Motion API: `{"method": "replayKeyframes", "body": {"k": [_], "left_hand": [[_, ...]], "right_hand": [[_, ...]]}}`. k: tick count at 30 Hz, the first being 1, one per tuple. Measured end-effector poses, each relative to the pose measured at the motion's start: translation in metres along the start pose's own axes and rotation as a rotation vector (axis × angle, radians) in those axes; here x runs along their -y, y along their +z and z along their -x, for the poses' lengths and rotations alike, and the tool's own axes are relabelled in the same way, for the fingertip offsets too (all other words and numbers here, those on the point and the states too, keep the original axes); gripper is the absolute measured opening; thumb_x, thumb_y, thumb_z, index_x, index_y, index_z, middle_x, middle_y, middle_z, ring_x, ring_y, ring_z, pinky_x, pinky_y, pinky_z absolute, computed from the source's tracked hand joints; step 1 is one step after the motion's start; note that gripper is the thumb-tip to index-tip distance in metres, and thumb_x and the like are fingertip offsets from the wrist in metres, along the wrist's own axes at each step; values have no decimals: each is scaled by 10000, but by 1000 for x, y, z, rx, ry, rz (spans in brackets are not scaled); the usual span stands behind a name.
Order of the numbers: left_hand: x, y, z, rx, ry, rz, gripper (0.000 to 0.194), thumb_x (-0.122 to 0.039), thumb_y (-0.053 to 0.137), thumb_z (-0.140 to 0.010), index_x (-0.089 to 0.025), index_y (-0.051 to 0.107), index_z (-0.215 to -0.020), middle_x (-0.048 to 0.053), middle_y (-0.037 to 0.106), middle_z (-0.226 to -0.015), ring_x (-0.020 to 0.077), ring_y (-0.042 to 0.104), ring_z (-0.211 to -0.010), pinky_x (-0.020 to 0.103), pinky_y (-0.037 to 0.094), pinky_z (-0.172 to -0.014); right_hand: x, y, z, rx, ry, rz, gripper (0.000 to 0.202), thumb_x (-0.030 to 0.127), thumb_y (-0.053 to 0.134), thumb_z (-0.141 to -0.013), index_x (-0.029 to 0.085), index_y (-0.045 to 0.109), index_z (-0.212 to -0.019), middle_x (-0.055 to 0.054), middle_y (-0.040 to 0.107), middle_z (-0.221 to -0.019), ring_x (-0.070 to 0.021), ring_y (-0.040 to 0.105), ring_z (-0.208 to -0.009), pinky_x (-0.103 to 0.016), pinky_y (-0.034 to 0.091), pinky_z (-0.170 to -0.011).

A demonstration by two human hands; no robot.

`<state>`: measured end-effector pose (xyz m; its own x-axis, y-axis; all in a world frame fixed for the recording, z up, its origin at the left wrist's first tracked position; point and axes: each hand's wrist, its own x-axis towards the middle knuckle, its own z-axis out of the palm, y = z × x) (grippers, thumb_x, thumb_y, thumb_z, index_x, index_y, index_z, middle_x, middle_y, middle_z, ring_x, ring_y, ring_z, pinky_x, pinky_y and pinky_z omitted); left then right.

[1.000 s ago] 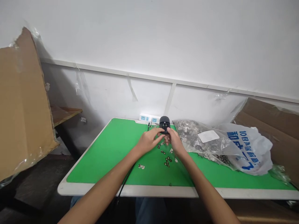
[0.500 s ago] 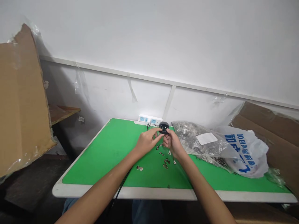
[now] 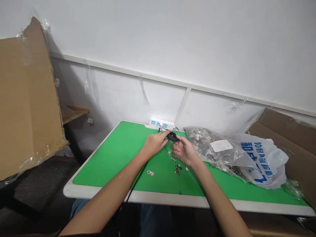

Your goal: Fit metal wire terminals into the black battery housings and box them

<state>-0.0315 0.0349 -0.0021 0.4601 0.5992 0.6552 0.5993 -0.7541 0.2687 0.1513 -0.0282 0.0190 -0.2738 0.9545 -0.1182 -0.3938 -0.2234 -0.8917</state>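
Between both hands, above the far part of the green table mat, is a small rounded black object [image 3: 172, 136]. My left hand [image 3: 155, 143] pinches its left side with thumb and fingers. On its right side my right hand [image 3: 183, 148] grips it, the other fingers curled in. Thin wires show just behind the object. Small metal pieces [image 3: 177, 169] are scattered on the mat below the hands, with a separate pair [image 3: 150, 172] further left.
A white power strip [image 3: 161, 123] stands at the mat's back edge. Clear bags of metal parts [image 3: 209, 144] and a white printed bag [image 3: 266, 161] cover the right side. Cardboard [image 3: 27, 105] rises at the left; a black cable [image 3: 137, 181] crosses the front edge.
The black object has been tilted and now looks flatter. The camera view has shifted slightly, moving the table and bags a little to the right in the picture.
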Motion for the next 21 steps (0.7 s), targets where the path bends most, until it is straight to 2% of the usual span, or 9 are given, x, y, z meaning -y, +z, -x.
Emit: {"method": "replayKeyframes", "body": {"k": [6,9,11,12,14,15,16,18,21], "left_hand": [[6,5,1,18,88,-49,462,-268,528,-1025,-216,581,-1482,101,803,-1048,239,767,-825,298,562,-718],[9,4,1,14,108,-75,440,-275,488,-1046,-194,584,-1468,110,812,-1075,248,778,-827,309,570,-711],[8,3,1,-6,103,-54,428,-273,489,-1044,-185,595,-1449,116,813,-1093,246,781,-821,314,577,-716],[7,2,1,-17,103,-33,422,-270,490,-1042,-186,601,-1440,116,813,-1102,241,783,-821,315,581,-725],[4,2,2,-26,130,30,413,-270,496,-1037,-195,608,-1427,111,810,-1127,228,785,-833,313,591,-754],[1,2,2,-27,161,66,410,-274,501,-1035,-201,611,-1423,106,809,-1135,221,784,-836,313,596,-765],[-1,2,3,-28,201,100,408,-277,503,-1032,-205,614,-1418,101,809,-1126,216,782,-828,315,601,-767],[-7,5,5,-35,293,153,401,-273,500,-1029,-204,624,-1404,86,812,-1058,209,771,-788,319,610,-752],[-13,10,9,-60,377,179,389,-250,500,-1023,-191,639,-1382,68,803,-960,198,754,-741,316,611,-717]], "right_hand": [[3,2,3,14,-23,44,428,592,711,-816,236,499,-705,84,447,-450,-85,319,-378,-230,283,-438],[5,-3,2,-13,-48,137,528,726,641,-819,244,490,-662,77,412,-429,-92,280,-370,-240,229,-415],[8,-10,2,-162,-172,256,607,821,561,-828,249,486,-637,67,408,-436,-105,306,-386,-249,245,-416],[9,-13,2,-274,-278,331,620,838,551,-833,247,509,-652,55,452,-469,-119,372,-419,-252,292,-436],[11,-19,2,-466,-504,467,586,820,585,-850,242,601,-758,14,621,-640,-158,568,-599,-267,436,-554],[11,-21,2,-505,-592,499,565,806,594,-862,244,643,-836,-8,696,-772,-180,643,-737,-287,497,-655],[11,-22,1,-498,-651,500,561,801,585,-876,248,672,-911,-25,737,-896,-198,680,-863,-315,532,-760],[9,-22,-1,-385,-684,463,593,811,530,-904,249,702,-981,-47,761,-1011,-225,703,-981,-371,546,-901],[2,-18,-5,-213,-611,448,665,841,438,-921,240,723,-895,-53,760,-896,-247,721,-905,-391,561,-874]]}}
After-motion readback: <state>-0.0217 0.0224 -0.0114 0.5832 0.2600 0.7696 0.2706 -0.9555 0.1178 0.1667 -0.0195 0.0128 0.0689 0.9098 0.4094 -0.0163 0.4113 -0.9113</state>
